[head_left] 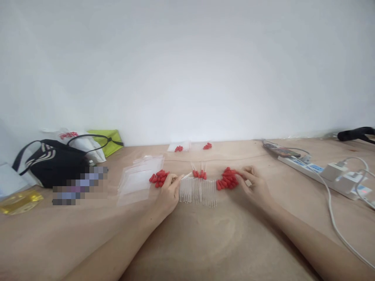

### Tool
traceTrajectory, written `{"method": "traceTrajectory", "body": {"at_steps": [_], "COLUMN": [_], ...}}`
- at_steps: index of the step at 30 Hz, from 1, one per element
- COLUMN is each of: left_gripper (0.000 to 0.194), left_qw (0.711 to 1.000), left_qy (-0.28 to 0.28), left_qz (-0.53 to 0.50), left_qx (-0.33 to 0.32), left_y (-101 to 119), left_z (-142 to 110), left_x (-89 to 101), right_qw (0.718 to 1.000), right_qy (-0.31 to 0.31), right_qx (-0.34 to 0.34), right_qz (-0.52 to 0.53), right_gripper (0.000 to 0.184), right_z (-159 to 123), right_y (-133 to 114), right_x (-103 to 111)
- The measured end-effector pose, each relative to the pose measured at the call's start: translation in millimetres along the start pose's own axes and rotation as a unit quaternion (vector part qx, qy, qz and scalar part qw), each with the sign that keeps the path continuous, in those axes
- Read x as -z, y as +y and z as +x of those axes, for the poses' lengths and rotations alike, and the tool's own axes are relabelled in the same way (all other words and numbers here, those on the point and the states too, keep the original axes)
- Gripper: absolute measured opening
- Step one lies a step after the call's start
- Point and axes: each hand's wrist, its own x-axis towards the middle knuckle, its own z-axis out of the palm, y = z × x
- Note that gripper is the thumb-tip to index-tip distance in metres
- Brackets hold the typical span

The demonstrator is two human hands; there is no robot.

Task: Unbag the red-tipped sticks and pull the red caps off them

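My left hand (pixel 170 191) pinches a thin clear glass tube (pixel 186 176), which points up and to the right. Under it lies a row of similar glass tubes (pixel 199 191), side by side on the table. Just beyond the row are several droppers (pixel 199 174), glass tubes with red rubber bulbs on their near ends. Close to my left fingers is a pile of red rubber bulbs (pixel 159 178). My right hand (pixel 254 185) has its thumb and index fingertips together at the edge of another bulb pile (pixel 227 178), closed on a bulb there; the fingertips partly hide it.
Clear plastic bags (pixel 137 181) are stacked at left. Two small bulb groups (pixel 178 148) lie near the wall, on or beside bags. A black bag (pixel 58 162) and a yellow pouch (pixel 22 201) stand farther left. Right are a power strip (pixel 310 171), cables and a phone (pixel 283 150).
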Motion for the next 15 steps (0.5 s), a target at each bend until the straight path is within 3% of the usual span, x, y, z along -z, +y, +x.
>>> {"method": "traceTrajectory", "body": {"at_steps": [5,8,15], "left_gripper": [0.028,0.023,0.016], "left_qw": [1.0,0.999,0.992], "left_qy": [0.016,0.0,-0.034], "left_qz": [-0.006,-0.021,-0.034], "left_qx": [-0.014,-0.035,-0.117], "left_y": [10.6,14.4,13.5], "left_z": [2.9,5.0,4.1], "left_x": [-10.7,-14.6,-16.9], "right_qw": [0.997,0.993,0.987], "right_qy": [-0.04,-0.049,-0.052], "right_qx": [-0.042,-0.055,-0.069], "right_qz": [-0.041,-0.089,-0.133], "right_gripper": [0.024,0.016,0.018], "right_z": [5.0,7.6,10.9], "right_y": [7.9,11.1,18.7], "right_x": [-6.3,-9.8,-14.3]}}
